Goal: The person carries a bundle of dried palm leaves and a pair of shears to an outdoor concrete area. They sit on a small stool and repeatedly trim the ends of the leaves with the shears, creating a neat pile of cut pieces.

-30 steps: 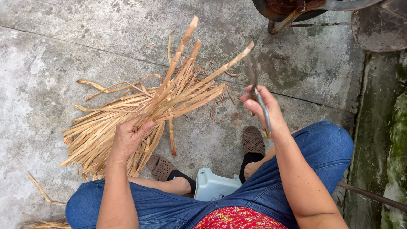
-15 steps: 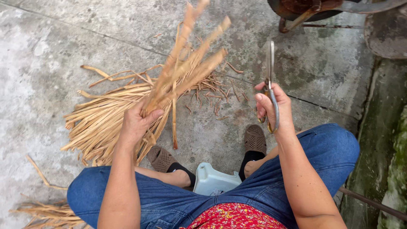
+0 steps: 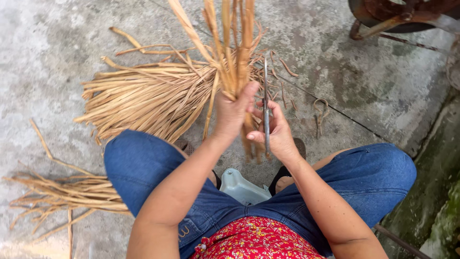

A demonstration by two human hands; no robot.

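A bundle of dry strips (image 3: 229, 43) is clenched upright in the left hand (image 3: 233, 112), above the knees. A thin metal blade (image 3: 266, 103), possibly a knife, is gripped by the right hand (image 3: 275, 134), just beside the bundle. More strips (image 3: 143, 98) are piled on the concrete floor (image 3: 48, 57).

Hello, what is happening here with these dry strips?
A seated person grips a bunch of dry tan strips upright in the left hand. The right hand holds a thin metal blade right beside the bunch. A bigger pile of strips lies on the concrete floor ahead, a smaller pile beside the left knee.
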